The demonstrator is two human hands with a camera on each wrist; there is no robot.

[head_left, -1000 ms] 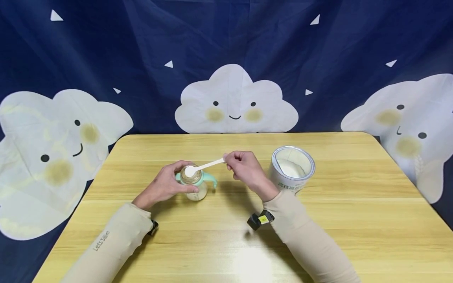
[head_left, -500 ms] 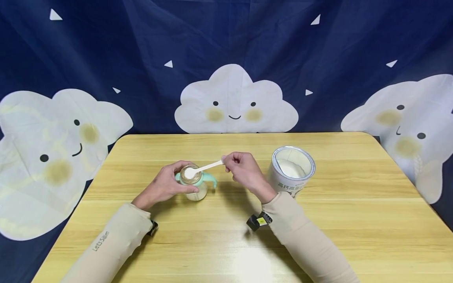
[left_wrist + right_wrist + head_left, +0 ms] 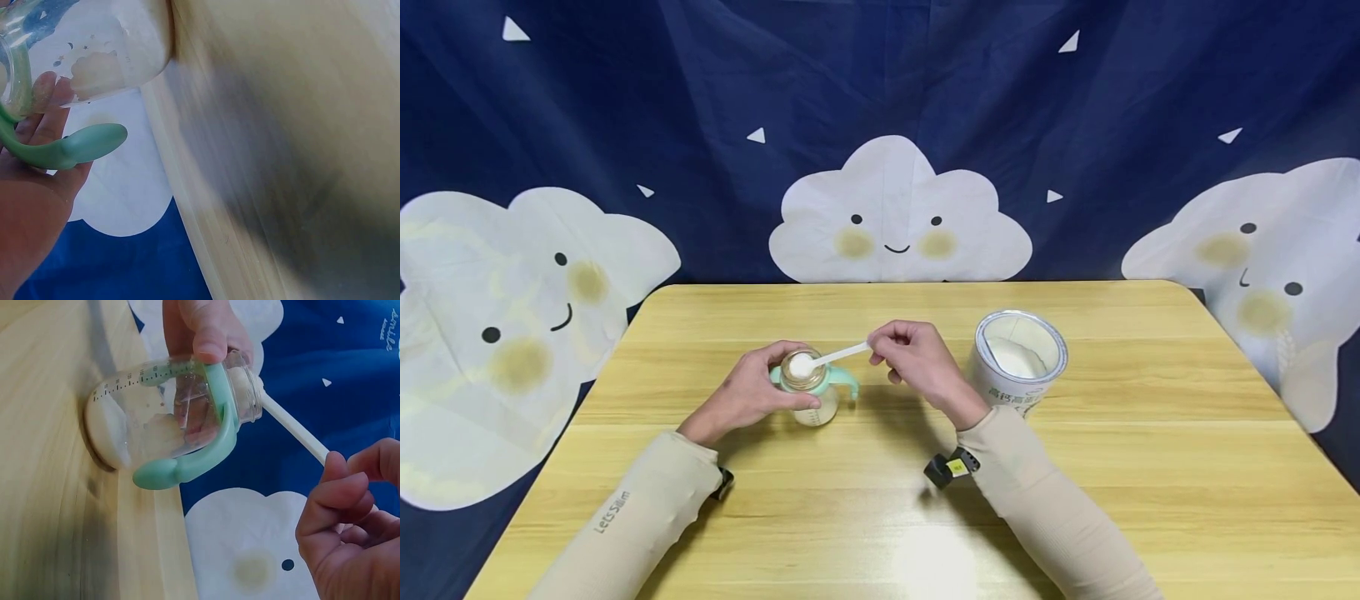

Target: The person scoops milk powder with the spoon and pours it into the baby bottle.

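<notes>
A clear baby bottle [image 3: 144, 419] with a mint-green two-handled collar stands upright on the table, its neck uncapped. White powder shows at its bottom in the right wrist view. My left hand [image 3: 756, 387] grips the bottle round its collar, thumb in front. Between thumb and fingers, my right hand [image 3: 917, 358] pinches the end of a white scoop [image 3: 842, 353] by its long handle. The bowl of the scoop lies in the bottle's mouth, with white powder showing there. Behind the right wrist stands an open can [image 3: 1021, 392] of white milk powder.
The wooden table [image 3: 1150, 467] has rounded far corners. Behind it hangs a dark blue cloth [image 3: 722, 75] printed with white clouds. A black wrist camera [image 3: 951, 468] sits under the right forearm.
The scoop's handle and my right hand have shifted slightly left, and the bowl has sunk a little into the bottle's mouth. The left hand and bottle stay nearly still.
</notes>
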